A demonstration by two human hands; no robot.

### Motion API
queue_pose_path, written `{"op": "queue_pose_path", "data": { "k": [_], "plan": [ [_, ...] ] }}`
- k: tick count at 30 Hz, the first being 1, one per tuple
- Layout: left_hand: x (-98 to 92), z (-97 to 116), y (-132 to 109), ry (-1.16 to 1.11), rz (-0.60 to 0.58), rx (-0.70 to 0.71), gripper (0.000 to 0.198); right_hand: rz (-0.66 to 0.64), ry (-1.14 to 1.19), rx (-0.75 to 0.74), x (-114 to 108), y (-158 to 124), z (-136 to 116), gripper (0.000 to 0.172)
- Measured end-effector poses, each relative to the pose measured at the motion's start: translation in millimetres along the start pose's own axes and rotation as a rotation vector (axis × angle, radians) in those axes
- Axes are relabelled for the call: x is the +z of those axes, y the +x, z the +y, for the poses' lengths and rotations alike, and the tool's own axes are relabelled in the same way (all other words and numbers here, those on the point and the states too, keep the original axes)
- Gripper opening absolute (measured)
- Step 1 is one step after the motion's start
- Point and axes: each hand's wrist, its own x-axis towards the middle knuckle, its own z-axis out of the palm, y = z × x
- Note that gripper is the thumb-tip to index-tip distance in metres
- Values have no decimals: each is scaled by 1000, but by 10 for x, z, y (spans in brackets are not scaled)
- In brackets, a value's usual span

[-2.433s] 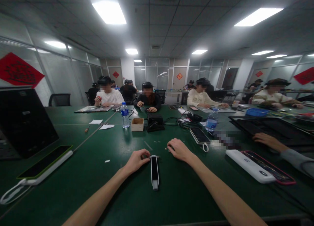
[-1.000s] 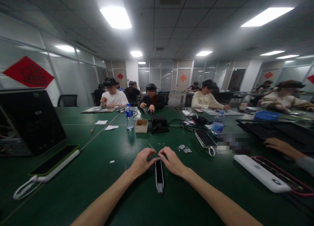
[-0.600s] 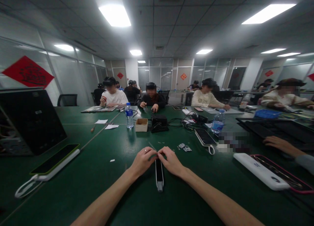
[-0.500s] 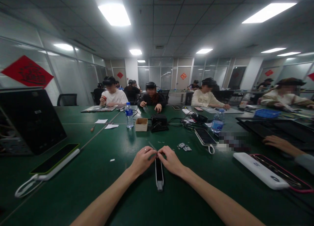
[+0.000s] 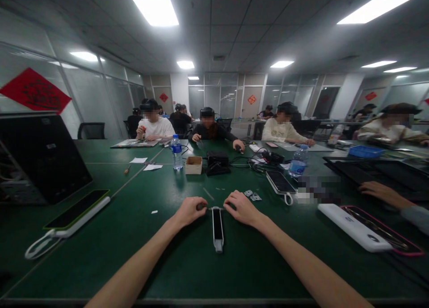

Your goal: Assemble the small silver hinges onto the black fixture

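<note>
My left hand (image 5: 191,211) and my right hand (image 5: 242,209) rest low over the green table, facing each other with a gap between them. Both have thumb and fingers pinched together. A thin line seems to run between the fingertips, too small to name. In that gap and toward me lies a slim device (image 5: 217,227) with a black face, white sides and a grey end piece. Beyond the hands is a thin clear strip (image 5: 208,193). Several small metal pieces (image 5: 255,196) lie just past my right hand.
A small open box (image 5: 193,165), a black device (image 5: 217,162) and a water bottle (image 5: 176,151) stand ahead. Phones and power banks lie at left (image 5: 82,216) and right (image 5: 353,227). A co-worker's hand (image 5: 378,194) is at right; other people sit across the table.
My hands have moved apart sideways, uncovering the far end of the slim device. The person opposite has stretched one arm out toward the right. The view has tilted down slightly.
</note>
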Motion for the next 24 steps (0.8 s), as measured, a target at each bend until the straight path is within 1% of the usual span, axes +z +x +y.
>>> {"op": "queue_pose_path", "data": {
  "k": [3, 5, 11, 19, 24],
  "plan": [
    [-3, 23, 1, -47, -36, -21, 17, -90, 14, -9, 19, -20, 66, 23],
    [4, 36, 1, -75, -40, -31, 17, -116, 33, -23, 43, -19, 77, 22],
    [34, 30, 5, -125, -76, -64, 19, -114, 62, -14, 63, -10, 64, 19],
    [104, 20, 14, -166, -74, -42, 20, -84, 65, -40, 114, -6, 77, 18],
    [114, 20, 20, -168, -61, -52, 19, -92, 68, -36, 116, 0, 85, 18]
  ]
}}
